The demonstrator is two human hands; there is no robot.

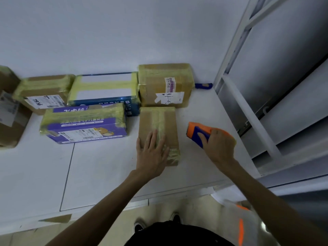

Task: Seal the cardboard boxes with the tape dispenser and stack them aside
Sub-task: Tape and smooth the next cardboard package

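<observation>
A small brown cardboard box (170, 121) lies on the white table (99, 171), a strip of yellowish tape running down its top and over its near end. My left hand (151, 153) rests flat on the box's near half, fingers straight. To the right of the box, my right hand (219, 146) grips the orange and blue tape dispenser (196, 131), held just above the table and apart from the box.
Taped boxes line the back: a brown one (165, 86), a white and blue one (104, 89), a purple one (85, 125), another brown one (44, 93), more at far left (8, 114). A blue handle (204, 86) lies by the wall. A metal frame (248, 107) stands to the right.
</observation>
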